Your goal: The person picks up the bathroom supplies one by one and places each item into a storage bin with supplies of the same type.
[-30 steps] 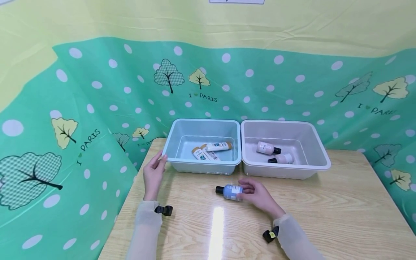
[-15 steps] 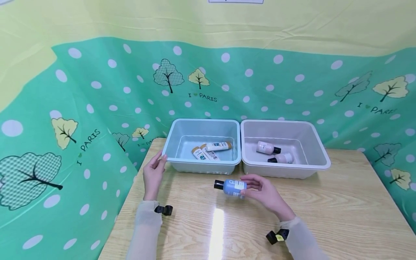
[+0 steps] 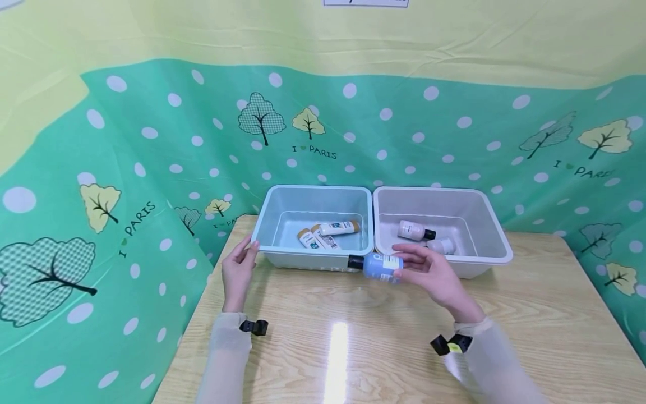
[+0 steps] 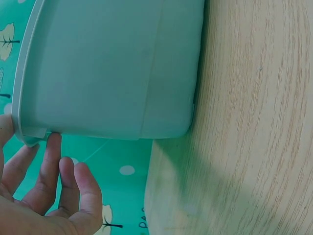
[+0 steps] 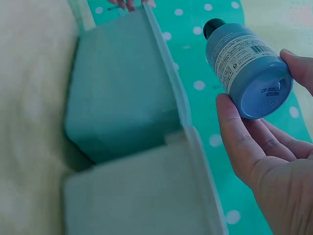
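Note:
My right hand [image 3: 434, 275] grips a blue bottle with a black cap [image 3: 381, 266] near its base. The bottle lies sideways in the air before the front walls of the two bins, cap to the left; its printed label and base show in the right wrist view. My left hand [image 3: 239, 275] pinches the front left corner of the light blue bin [image 3: 313, 260] at the rim, thumb on top and fingers below. Several white tubes with tan caps [image 3: 339, 227] lie in that bin. The greyish bin [image 3: 444, 193] holds pink bottles with black caps [image 3: 411, 230], one partly hidden by my right hand.
Both bins stand side by side at the back of the wooden table [image 3: 303, 336]. A green dotted curtain [image 3: 383, 123] hangs behind them and along the left side. Each wrist wears a black camera strap.
The right hand has lifted the blue bottle off the table and carried it up and rightward towards the bins. My left hand stays at the blue bin's corner.

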Action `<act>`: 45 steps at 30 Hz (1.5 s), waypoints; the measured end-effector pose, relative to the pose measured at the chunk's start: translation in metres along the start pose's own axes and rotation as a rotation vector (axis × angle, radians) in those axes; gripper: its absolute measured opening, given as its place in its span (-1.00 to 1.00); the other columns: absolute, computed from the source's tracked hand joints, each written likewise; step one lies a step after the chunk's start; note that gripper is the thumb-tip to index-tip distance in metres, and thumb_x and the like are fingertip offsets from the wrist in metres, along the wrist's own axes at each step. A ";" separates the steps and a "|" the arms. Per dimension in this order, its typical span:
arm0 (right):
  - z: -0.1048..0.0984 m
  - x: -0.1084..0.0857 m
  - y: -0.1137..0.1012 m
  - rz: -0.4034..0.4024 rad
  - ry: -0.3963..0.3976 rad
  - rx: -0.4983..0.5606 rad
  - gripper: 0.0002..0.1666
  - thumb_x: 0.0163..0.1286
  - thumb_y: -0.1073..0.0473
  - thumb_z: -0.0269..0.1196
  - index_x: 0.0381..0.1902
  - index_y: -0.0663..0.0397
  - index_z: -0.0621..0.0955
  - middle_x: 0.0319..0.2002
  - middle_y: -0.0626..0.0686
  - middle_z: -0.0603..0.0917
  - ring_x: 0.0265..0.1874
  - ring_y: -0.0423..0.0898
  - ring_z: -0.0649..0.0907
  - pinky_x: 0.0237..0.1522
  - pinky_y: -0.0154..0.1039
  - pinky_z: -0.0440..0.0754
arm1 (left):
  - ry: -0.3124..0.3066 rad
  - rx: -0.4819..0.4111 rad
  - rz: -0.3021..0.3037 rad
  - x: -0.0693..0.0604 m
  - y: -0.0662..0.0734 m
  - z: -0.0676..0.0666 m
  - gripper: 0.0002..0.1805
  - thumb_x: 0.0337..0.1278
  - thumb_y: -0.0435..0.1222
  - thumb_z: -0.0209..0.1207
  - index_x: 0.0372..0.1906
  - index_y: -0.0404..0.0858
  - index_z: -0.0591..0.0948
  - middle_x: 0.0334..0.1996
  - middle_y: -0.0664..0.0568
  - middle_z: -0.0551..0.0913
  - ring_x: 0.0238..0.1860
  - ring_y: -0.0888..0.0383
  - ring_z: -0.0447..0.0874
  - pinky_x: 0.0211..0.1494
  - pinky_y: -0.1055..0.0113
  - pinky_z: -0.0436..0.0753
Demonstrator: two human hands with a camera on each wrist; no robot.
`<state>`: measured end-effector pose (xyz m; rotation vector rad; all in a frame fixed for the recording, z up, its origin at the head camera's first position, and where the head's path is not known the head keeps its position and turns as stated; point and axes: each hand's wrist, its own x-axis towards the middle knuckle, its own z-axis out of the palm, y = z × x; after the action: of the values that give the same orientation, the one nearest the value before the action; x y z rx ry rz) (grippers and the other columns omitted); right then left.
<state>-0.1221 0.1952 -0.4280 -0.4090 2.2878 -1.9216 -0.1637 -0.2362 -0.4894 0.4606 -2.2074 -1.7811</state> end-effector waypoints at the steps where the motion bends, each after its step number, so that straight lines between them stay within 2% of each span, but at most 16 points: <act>1: -0.005 0.003 -0.004 0.002 0.009 -0.017 -0.32 0.24 0.26 0.47 0.28 0.29 0.51 0.12 0.28 0.60 -0.01 0.01 0.67 -0.05 -0.21 0.67 | 0.002 0.000 0.002 0.000 0.000 0.000 -0.43 0.23 0.16 0.26 0.30 0.09 0.59 0.20 0.06 0.61 0.10 0.13 0.61 -0.01 0.26 0.67; 5: -0.027 0.017 -0.020 0.016 0.042 -0.055 -0.32 0.25 0.21 0.47 0.29 0.26 0.51 0.13 0.26 0.61 -0.02 -0.03 0.68 -0.04 -0.21 0.67 | 0.004 0.003 0.007 0.000 -0.001 -0.001 -0.38 0.21 0.19 0.26 0.32 0.05 0.58 0.19 0.04 0.62 0.09 0.12 0.61 -0.09 0.40 0.66; 8: -0.047 0.031 -0.036 0.073 0.049 -0.086 -0.30 0.29 0.11 0.45 0.33 0.18 0.50 0.16 0.23 0.60 0.00 0.00 0.65 -0.05 -0.20 0.66 | 0.003 0.006 0.008 0.000 -0.001 -0.002 -0.36 0.20 0.20 0.26 0.32 0.04 0.58 0.19 0.04 0.62 0.09 0.11 0.61 -0.13 0.45 0.65; 11: -0.067 0.047 -0.050 0.133 0.071 -0.144 -0.31 0.29 -0.01 0.45 0.33 0.02 0.52 0.16 0.15 0.61 0.02 0.01 0.64 -0.06 -0.23 0.65 | 0.000 0.007 0.004 -0.001 -0.001 -0.002 -0.36 0.20 0.20 0.25 0.33 0.04 0.58 0.20 0.05 0.61 0.10 0.12 0.61 -0.07 0.38 0.66; 13: -0.079 0.060 -0.056 0.160 0.082 -0.159 -0.29 0.29 -0.05 0.45 0.33 -0.01 0.51 0.17 0.13 0.60 0.03 0.00 0.63 -0.04 -0.26 0.64 | -0.002 0.003 0.003 -0.001 -0.001 -0.002 -0.36 0.21 0.19 0.25 0.34 0.02 0.57 0.19 0.04 0.62 0.09 0.12 0.61 -0.02 0.29 0.67; 16: -0.097 0.081 -0.056 0.189 0.088 -0.122 -0.25 0.27 -0.06 0.45 0.35 0.04 0.48 0.20 0.13 0.57 0.06 -0.01 0.62 0.04 -0.22 0.63 | -0.003 0.001 -0.003 -0.001 -0.001 -0.002 -0.35 0.21 0.19 0.25 0.34 0.01 0.57 0.19 0.05 0.62 0.10 0.12 0.61 0.04 0.18 0.66; 20: -0.119 0.108 -0.047 0.224 0.080 -0.075 -0.18 0.28 0.00 0.46 0.38 0.19 0.41 0.26 0.22 0.48 0.09 -0.02 0.59 0.08 -0.21 0.60 | -0.001 0.008 0.003 0.001 0.000 -0.001 -0.33 0.20 0.21 0.24 0.34 -0.01 0.56 0.20 0.06 0.61 0.10 0.13 0.61 0.02 0.24 0.66; 24: -0.135 0.126 -0.033 0.247 0.050 -0.151 -0.12 0.27 -0.03 0.47 0.39 0.25 0.38 0.25 0.27 0.47 0.04 -0.02 0.62 0.04 -0.23 0.63 | 0.000 0.016 0.012 0.002 0.001 -0.002 -0.33 0.19 0.22 0.24 0.34 0.01 0.57 0.18 0.07 0.63 0.08 0.14 0.63 -0.05 0.37 0.66; 28: -0.142 0.138 -0.017 0.275 -0.016 -0.241 -0.11 0.29 -0.10 0.44 0.39 0.23 0.37 0.22 0.26 0.50 0.02 0.03 0.64 0.09 -0.09 0.61 | 0.003 0.015 0.012 0.001 0.002 -0.002 -0.36 0.21 0.21 0.24 0.33 0.04 0.58 0.18 0.08 0.63 0.08 0.15 0.62 -0.03 0.33 0.66; 32: -0.142 0.145 0.001 0.286 -0.086 -0.295 -0.18 0.33 -0.05 0.41 0.36 0.29 0.39 0.21 0.31 0.51 0.05 0.10 0.62 0.15 0.07 0.56 | -0.004 0.005 0.014 0.001 0.003 -0.002 -0.34 0.19 0.22 0.25 0.33 0.03 0.58 0.18 0.07 0.63 0.08 0.14 0.62 0.02 0.23 0.66; 40: -0.139 0.155 0.025 0.308 -0.279 -0.374 -0.27 0.34 0.12 0.40 0.27 0.49 0.40 0.20 0.39 0.47 0.06 0.18 0.57 0.05 -0.02 0.63 | 0.005 0.008 0.014 -0.001 0.002 0.000 -0.34 0.19 0.20 0.25 0.33 0.00 0.58 0.13 0.05 0.66 0.03 0.15 0.63 -0.07 0.36 0.66; 45: -0.134 0.157 0.035 0.367 -0.356 -0.398 -0.24 0.30 0.14 0.43 0.24 0.56 0.40 0.13 0.40 0.49 0.02 0.16 0.57 0.02 -0.04 0.65 | 0.003 -0.010 0.028 -0.001 0.000 0.000 -0.37 0.18 0.21 0.26 0.29 0.04 0.61 0.09 0.00 0.68 0.03 0.08 0.65 -0.06 0.29 0.67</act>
<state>-0.3120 0.2824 -0.4262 -0.3094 2.2931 -1.1252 -0.1623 -0.2360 -0.4891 0.4275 -2.1914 -1.7750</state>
